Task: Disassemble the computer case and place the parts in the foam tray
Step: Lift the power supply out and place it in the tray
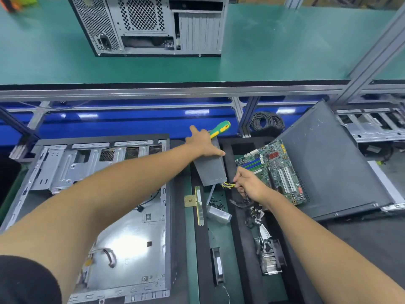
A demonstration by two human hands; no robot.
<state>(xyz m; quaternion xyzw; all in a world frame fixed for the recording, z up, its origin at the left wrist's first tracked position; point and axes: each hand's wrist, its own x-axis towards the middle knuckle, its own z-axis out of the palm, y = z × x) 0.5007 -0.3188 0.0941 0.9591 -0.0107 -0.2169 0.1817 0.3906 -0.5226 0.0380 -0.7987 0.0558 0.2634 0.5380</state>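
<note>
At lower left on the tabletop [361,233] lies the opened case [92,194], its bare metal floor facing up and drive bays at the far end. Right of it sits the black foam tray [229,150], cut into long compartments with green bottoms. A dark side panel [328,163] leans across the tray's right edge, and the motherboard [276,170] lies tilted against it in the far right compartment. Nearer in that same strip sit a finned heatsink [270,257] and a tangle of cables [255,216]. The grey power supply [211,170] is held over the tray's far middle (whether it touches the foam I cannot tell). The left hand [202,142] lies spread over its far end, fingers straight, thumb on the side. The right hand [249,183] is curled round the yellow and black wires [229,184] coming out of its near end. The middle compartment holds a small fan [218,265], a RAM stick [199,205], a CPU [190,200] and loose black screws [215,204]. A green-and-yellow screwdriver [220,129] lies just beyond the left hand.
</note>
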